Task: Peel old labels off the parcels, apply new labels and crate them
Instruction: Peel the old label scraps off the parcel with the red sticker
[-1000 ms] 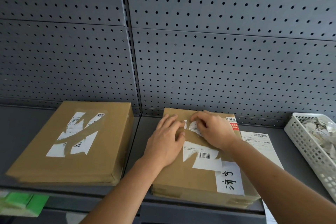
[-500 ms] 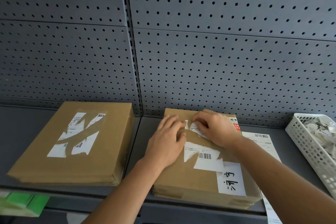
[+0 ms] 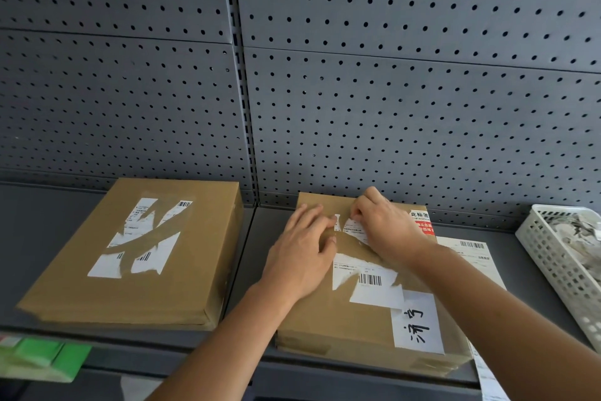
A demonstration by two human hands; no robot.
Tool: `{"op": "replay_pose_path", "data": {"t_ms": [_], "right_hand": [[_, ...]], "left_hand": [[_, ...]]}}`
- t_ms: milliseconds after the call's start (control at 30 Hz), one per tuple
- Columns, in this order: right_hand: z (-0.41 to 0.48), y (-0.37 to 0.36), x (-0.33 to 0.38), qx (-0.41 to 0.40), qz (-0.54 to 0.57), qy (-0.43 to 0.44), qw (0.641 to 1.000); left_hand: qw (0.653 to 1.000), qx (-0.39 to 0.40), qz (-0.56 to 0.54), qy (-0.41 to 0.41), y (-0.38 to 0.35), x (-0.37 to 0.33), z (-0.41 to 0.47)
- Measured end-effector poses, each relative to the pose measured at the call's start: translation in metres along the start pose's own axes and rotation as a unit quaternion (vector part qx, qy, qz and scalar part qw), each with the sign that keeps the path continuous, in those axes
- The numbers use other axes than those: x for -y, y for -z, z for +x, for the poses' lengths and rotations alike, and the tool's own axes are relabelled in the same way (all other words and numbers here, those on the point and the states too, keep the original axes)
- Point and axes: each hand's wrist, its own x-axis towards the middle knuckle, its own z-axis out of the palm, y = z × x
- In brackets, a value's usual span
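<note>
Parcel [image 3: 357, 319] of brown cardboard lies flat on the grey shelf [image 3: 48, 238], its far half hidden under both hands. The print on its torn old label [image 3: 367, 277] is too small to read. Left hand [image 3: 302, 254] presses the top with straight fingers. Right hand [image 3: 387, 228] pinches a scrap of that label in curled fingers. A second parcel [image 3: 130, 254] lies apart to the left. A white basket [image 3: 559, 270] is cut off at the right, with pegboard [image 3: 390, 108] behind.

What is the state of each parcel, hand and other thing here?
left parcel, flat, untouched.
left label, partly torn off.
right parcel, flat under both hands.
right label, torn, pieces remaining.
left hand, fingers straight, pressing right parcel.
right hand, pinching a right label piece.
label sheet, flat beside right parcel.
basket, holds paper scraps.
</note>
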Motion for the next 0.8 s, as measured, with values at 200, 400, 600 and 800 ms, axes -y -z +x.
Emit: {"op": "replay_pose_path", "data": {"t_ms": [200,400,600,800], "right_hand": [[-0.009,0.005,0.006,-0.003,0.016,-0.026,1.000],[-0.017,0.007,0.007,-0.012,0.074,-0.040,0.996],[-0.036,0.015,0.004,-0.037,0.172,-0.052,0.983],[-0.055,0.021,-0.002,-0.056,0.271,-0.065,0.959]], "left_hand": [[1.000,0.001,0.000,0.000,0.000,0.000,0.000],[1.000,0.000,-0.004,0.003,0.000,0.000,-0.001],[1.000,0.003,-0.005,0.000,0.000,0.001,-0.001],[1.000,0.008,-0.004,0.002,0.000,0.001,-0.001]]}}
